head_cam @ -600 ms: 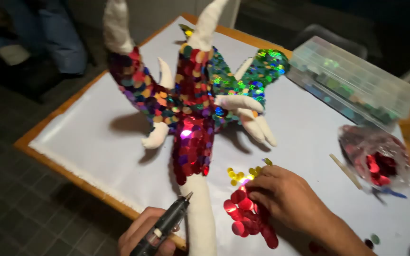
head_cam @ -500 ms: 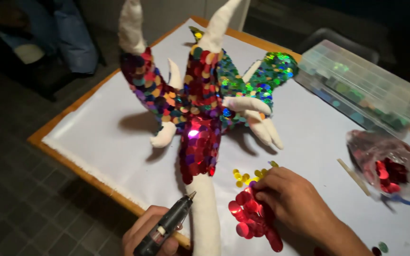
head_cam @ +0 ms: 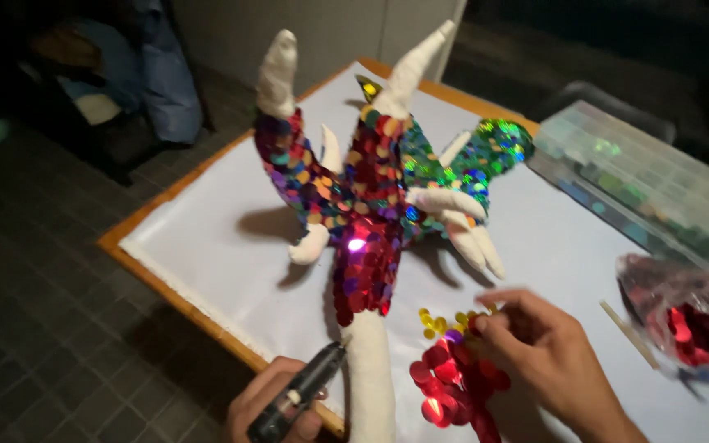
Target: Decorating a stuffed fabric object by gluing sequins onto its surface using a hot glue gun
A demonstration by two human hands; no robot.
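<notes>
A white stuffed figure (head_cam: 368, 369) with several limbs, partly covered in shiny multicoloured sequins, lies on a white sheet (head_cam: 207, 246) over a wooden table. My left hand (head_cam: 266, 408) grips a dark glue gun (head_cam: 299, 400) at the table's near edge, its nozzle beside the figure's bare white limb. My right hand (head_cam: 547, 357) hovers over a pile of large red sequins (head_cam: 446, 381), fingers pinched near small yellow sequins (head_cam: 441, 321). Motion blur hides whether the fingers hold one.
A clear plastic compartment box (head_cam: 646, 180) of sequins stands at the far right. A clear bag of red sequins (head_cam: 687, 316) lies beside a thin wooden stick (head_cam: 627, 332). Dark tiled floor and a bundle of blue cloth (head_cam: 157, 74) are to the left.
The view has shifted, so everything sits further right and lower. My right hand has lifted off the red sequin pile and moved right. My left hand keeps the glue gun.
</notes>
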